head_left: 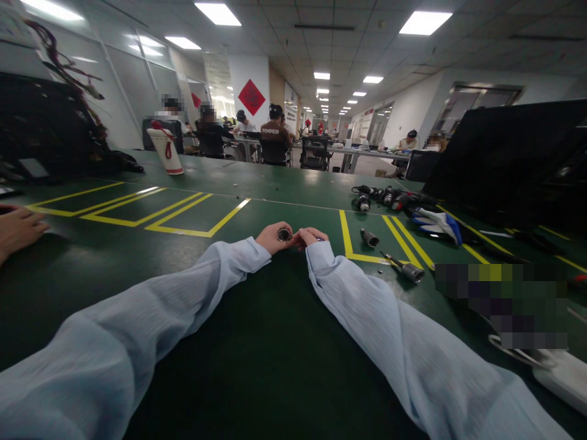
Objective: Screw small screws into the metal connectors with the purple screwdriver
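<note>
Head: left hand (273, 238), right hand (312, 237), ring (284, 234) mid-table (275, 342)

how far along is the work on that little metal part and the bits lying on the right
No piece shows as finished yet. In hand: the left hand and right hand meet around a small round metal part, low over the green table. Untouched to the right lie a metal cylinder, a longer tool-like piece and a cluster of dark parts, so most probably remains.
</note>
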The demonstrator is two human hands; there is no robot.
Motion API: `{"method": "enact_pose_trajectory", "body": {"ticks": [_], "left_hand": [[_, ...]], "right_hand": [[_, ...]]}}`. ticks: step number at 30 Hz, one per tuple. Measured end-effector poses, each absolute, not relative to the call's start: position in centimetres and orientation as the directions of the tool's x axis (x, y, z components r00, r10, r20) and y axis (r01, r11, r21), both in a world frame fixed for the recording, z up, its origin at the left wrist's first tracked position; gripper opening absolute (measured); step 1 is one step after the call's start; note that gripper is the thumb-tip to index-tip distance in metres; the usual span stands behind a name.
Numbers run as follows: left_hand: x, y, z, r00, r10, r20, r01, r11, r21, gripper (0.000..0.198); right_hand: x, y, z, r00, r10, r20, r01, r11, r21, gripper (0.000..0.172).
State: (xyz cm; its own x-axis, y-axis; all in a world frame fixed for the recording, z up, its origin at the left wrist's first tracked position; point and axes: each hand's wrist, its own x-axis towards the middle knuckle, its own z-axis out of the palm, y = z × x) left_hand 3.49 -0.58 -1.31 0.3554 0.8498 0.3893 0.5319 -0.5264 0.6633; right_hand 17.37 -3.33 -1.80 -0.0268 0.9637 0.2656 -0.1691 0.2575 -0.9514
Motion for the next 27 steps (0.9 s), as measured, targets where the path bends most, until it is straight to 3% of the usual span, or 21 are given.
{"method": "enact_pose_trajectory", "body": {"ticks": [15,22,27], "left_hand": [[3.53,-0.68,-1.12,0.313,0.863,0.396,0.505,-0.504,0.7,0.028],[3.67,-0.78,-0.57,0.271,0.956,0.113,0.34,-0.204,0.918,0.026],[3.77,-0.46,-0.52,0.21,0.977,0.037,0.305,-0.102,0.947,0.025]], "right_hand": [[17.26,-3.66,-1.68,-0.024,0.962,0.274,-0.171,0.266,-0.949,0.021],[17.12,-3.5,-1.95,-0.019,0.963,0.267,-0.154,0.261,-0.953,0.022],[16.99,-3.39,-2.13,-0.018,0.966,0.259,-0.168,0.252,-0.953,0.021]]}}
